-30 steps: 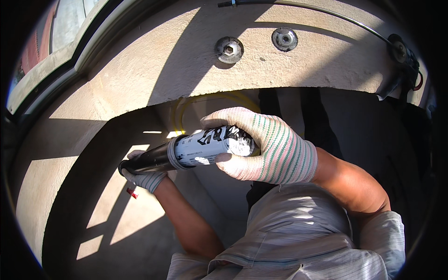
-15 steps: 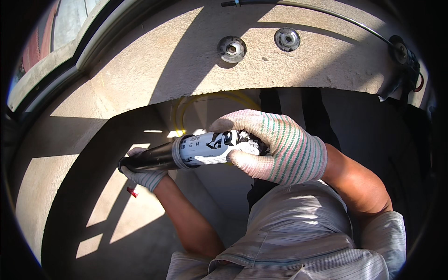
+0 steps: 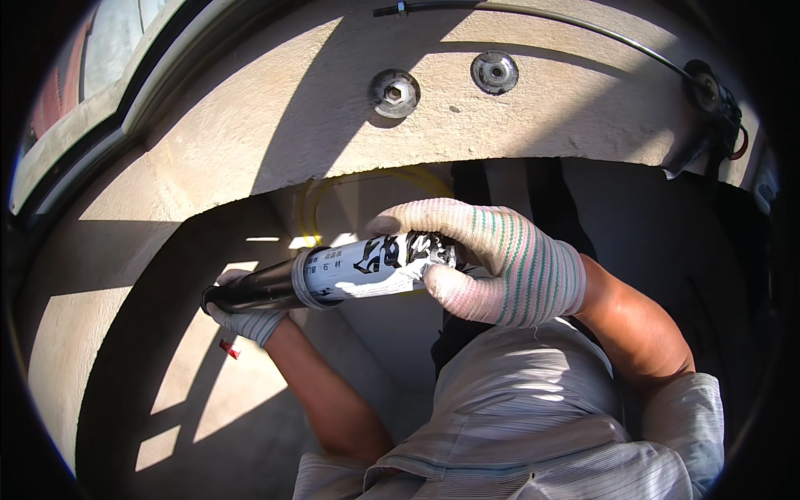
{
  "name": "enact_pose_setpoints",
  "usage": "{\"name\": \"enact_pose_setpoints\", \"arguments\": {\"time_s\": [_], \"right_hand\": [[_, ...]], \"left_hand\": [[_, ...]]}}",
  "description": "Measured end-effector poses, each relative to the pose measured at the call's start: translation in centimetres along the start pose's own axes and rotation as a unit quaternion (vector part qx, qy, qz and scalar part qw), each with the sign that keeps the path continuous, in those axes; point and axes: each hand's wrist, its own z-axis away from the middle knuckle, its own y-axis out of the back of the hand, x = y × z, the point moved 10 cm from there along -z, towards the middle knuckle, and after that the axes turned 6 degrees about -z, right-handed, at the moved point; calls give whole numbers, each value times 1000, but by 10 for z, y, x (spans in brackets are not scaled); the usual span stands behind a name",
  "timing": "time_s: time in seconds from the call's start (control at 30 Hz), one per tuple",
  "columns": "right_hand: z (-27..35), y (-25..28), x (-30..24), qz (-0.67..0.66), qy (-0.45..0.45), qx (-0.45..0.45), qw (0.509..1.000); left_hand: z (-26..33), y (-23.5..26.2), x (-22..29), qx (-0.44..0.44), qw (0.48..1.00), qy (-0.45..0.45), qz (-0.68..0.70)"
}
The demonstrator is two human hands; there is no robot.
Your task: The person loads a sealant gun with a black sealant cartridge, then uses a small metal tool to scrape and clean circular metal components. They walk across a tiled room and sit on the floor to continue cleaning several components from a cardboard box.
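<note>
A dark tubular barrel [image 3: 257, 287] with a grey collar, like that of a caulking gun, lies nearly level in front of my body. Out of its right end sticks a white printed sealant sausage [image 3: 358, 267], its right end crumpled. My left hand [image 3: 247, 323], in a striped knit glove, is closed around the barrel's left end from below; part of its fingers is hidden. My right hand [image 3: 518, 262], gloved too, curves around the crumpled end of the sausage, with fingers along its far side and thumb on the near side.
Across the top runs a rough concrete ledge [image 3: 325, 125]. Two round metal discs [image 3: 394, 93] rest on it, beside a long metal rod [image 3: 533, 15] joined to a dark handle [image 3: 712, 125] at the right. Yellow hose [image 3: 310, 212] and a small red scrap [image 3: 229, 348] lie below.
The whole scene has shifted slightly left in view. My right thumb has slid back along the sausage toward its crumpled end. The left hand keeps its hold on the barrel.
</note>
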Motion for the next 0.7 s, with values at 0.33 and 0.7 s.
{"name": "enact_pose_setpoints", "arguments": {"time_s": [0.33,0.7], "right_hand": [[2,7,-2,23,3,13,1000],[2,4,-2,0,-18,-15,1000]], "left_hand": [[1,-6,-10,4,995,33,96],[-4,-7,-7,-15,988,56,144]]}}
